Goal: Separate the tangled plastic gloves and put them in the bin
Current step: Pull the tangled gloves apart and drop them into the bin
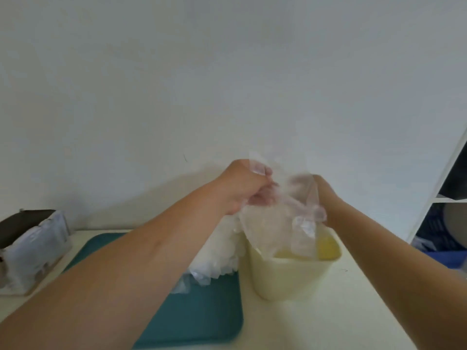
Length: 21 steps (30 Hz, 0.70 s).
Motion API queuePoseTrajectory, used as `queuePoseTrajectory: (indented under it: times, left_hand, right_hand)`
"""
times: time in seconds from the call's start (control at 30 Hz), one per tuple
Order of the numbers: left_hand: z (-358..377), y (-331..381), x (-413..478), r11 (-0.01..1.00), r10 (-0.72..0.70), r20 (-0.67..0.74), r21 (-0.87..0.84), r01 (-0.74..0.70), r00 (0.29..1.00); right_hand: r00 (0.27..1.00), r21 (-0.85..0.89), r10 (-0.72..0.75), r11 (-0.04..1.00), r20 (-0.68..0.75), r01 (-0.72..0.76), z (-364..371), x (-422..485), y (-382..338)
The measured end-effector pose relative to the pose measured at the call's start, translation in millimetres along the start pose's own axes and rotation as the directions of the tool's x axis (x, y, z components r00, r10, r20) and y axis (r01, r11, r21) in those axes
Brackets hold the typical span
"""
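The clear plastic glove (278,223) is crumpled and see-through, so its edges are hard to find. It hangs in the air just above the open top of the bin (290,279), and its low end dips past the rim. The left hand (242,188) has its fingers curled tight around the top of the glove. The right hand (326,198) is mostly hidden behind the plastic. It touches the glove, but I cannot tell if its fingers pinch it. Pink shapes show through the plastic, maybe fingers.

At 9 o'clock from the bin lies a pile of gloves (217,253). The left arm covers part of it. The pile sits on a teal tray (202,311), whose near edge is cut off at 6 o'clock.

The cream bin stands on a pale table (353,324), just beside the tray. At 9 o'clock in the picture an open box (32,251) is cut off by the edge. A plain white wall (227,72) fills the top half. At 3 o'clock stands a white shelf (444,188) with dark, blurry things inside.
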<state>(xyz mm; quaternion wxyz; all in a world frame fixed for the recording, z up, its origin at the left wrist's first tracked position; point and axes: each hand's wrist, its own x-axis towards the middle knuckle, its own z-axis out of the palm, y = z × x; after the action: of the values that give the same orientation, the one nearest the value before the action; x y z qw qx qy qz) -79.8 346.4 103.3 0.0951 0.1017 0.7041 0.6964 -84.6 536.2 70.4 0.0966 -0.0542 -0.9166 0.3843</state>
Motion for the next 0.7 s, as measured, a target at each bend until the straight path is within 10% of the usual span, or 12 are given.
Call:
queuePoseTrajectory:
  times: [0.2, 0.4, 0.7]
  left_hand:
    - [26, -29, 29, 0.965, -0.087, -0.069, 0.241, 0.102, 0.994]
    - [31, -39, 41, 0.949, -0.068, -0.149, 0.296, 0.110, 0.986]
    - [-48, -45, -14, 0.917, 0.240, -0.306, 0.383, -0.112, 0.921]
  right_hand:
    - [0.921, -0.121, -0.197, 0.979, -0.337, 0.165, -58, -27, -17]
    - [0.945, -0.293, -0.096, 0.937, 0.313, 0.192, -3, -64, -45]
    - [0.825, -0.685, 0.148, 0.646, 0.545, 0.337, 67, -26, -15]
